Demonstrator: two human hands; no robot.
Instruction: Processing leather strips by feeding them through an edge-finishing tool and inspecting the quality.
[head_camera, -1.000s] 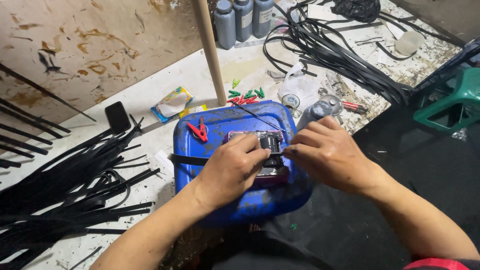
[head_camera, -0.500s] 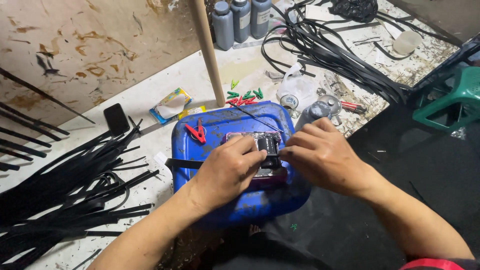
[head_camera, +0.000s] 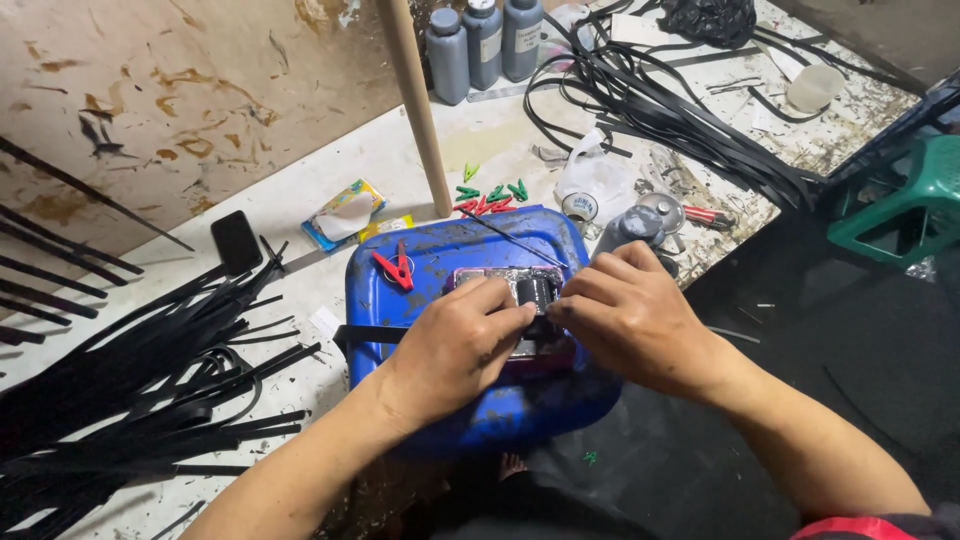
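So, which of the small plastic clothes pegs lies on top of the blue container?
The single red plastic clothes peg lies on the blue plastic container, left of both hands. The other green and red pegs lie on the white table beyond it.

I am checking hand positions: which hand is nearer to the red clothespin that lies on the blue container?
Left. The left hand is just below and right of the red clothespin on the blue container; the right hand is farther right, beyond the left hand's fingertips.
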